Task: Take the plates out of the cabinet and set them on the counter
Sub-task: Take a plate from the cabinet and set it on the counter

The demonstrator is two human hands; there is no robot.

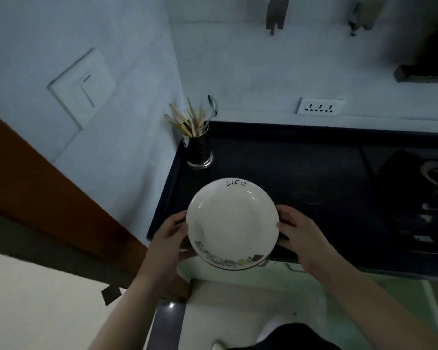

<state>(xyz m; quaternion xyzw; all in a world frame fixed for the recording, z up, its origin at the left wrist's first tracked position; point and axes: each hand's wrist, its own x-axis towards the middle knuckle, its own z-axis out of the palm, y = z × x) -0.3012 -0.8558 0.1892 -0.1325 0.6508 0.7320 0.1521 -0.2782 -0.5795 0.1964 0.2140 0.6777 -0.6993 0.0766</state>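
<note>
Both hands grip plate (232, 222) (overhanging counter (301, 173) edge)

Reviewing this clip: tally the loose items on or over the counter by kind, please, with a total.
Plates: at least 1, white plate held between left hand and right hand; a second rim seems to show beneath it, unclear.
Utensil holders: 1, metal holder in the counter corner.
Utensils in it: several sticks and a spoon, too blurred to count.
Total: 2 countable items.

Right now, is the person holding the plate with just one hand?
No, both hands hold the white plate: the left hand grips its left edge and the right hand its right edge.
</note>
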